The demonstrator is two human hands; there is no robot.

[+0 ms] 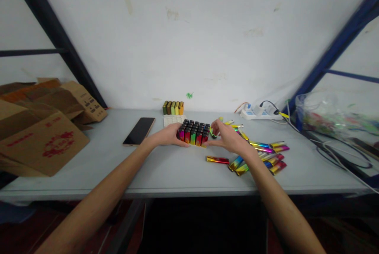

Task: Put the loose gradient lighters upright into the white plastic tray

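Observation:
A tight block of shiny, multicoloured lighters (193, 137) stands upright on the table, their black tops facing up. My left hand (170, 135) is closed around the block's left side, thumb along the front. At the right side is my right hand (226, 135), its thumb reaching to the front corner and its fingers curved but apart from the thumb. A green lighter (212, 133) shows between those fingers and the block; I cannot tell whether they touch it. One red and gold lighter (218, 160) lies in front of my right hand.
Loose lighters (263, 149) lie scattered on the right. Behind the block are a white tray (174, 120) and more lighters (173, 108). A phone (139, 131) and cardboard boxes (44, 139) lie left. A power strip (260, 112) with cables and a plastic bag (331, 114) are right.

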